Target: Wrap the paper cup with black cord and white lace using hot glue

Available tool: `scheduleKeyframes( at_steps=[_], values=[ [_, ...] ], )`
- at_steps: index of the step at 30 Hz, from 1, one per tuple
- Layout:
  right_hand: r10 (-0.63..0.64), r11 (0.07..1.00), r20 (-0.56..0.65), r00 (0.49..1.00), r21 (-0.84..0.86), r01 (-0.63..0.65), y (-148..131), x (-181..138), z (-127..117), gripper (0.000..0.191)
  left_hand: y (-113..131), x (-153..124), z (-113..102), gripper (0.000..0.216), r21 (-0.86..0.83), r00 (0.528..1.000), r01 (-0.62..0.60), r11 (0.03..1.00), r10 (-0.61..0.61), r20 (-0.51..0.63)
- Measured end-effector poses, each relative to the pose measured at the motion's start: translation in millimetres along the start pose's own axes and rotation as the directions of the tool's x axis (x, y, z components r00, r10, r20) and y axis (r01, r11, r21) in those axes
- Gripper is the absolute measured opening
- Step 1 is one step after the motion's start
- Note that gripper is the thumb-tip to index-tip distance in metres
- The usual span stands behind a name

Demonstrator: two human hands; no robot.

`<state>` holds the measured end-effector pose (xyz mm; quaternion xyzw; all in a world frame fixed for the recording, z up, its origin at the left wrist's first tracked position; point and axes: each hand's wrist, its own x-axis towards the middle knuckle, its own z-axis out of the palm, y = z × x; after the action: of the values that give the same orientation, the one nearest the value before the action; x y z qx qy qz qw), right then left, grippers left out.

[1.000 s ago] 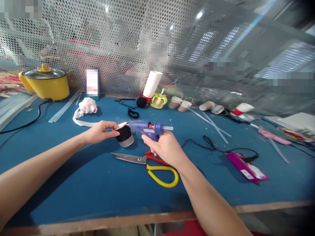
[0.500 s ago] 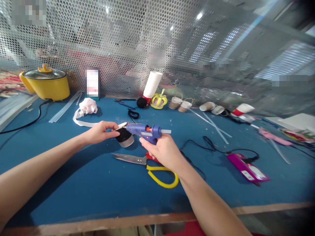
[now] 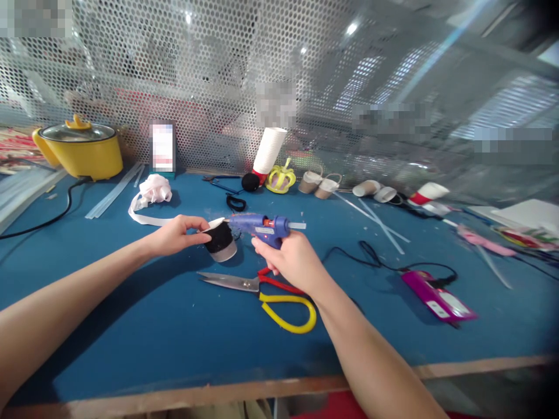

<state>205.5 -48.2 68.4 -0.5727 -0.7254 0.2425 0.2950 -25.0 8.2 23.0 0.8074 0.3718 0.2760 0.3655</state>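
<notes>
Thumb and fingers of the left hand close on a small black-and-white cup, pinching its upper edge where white ribbon runs along the top. The cup sits near the middle of the blue table, dark above and pale below. The right hand is wrapped around the grip of a blue glue gun, with a clear glue stick jutting from its back. The nozzle points left and meets the ribbon's end at the cup's top; whether it touches cannot be told.

Just below the two hands lie large scissors, blades to the left, one handle loop red and the other yellow. The ribbon trails behind the left hand to a loose white bundle. Beyond the gun are a black cord loop, a black ball and a yellow basket beside tilted white cups. A purple packet lies well to the right; a yellow pot stands far left, before a perforated panel.
</notes>
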Motion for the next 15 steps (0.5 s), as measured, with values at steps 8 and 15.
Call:
scheduleKeyframes(
  at_steps=[8, 15],
  values=[
    [0.056, 0.993, 0.011, 0.998, 0.107, -0.057, 6.0, 6.7, -3.1, 0.023, -0.9, 0.4, -0.1, 0.027, 0.007, 1.000, 0.008, 1.000, -0.008, 0.005],
    [0.211, 0.958, -0.230, 0.950, 0.240, -0.155, 56.0, 45.6, -14.7, 0.016, 3.3, 0.1, -0.7, 0.026, 0.007, 1.000, 0.005, 1.000, -0.005, 0.001]
  ],
)
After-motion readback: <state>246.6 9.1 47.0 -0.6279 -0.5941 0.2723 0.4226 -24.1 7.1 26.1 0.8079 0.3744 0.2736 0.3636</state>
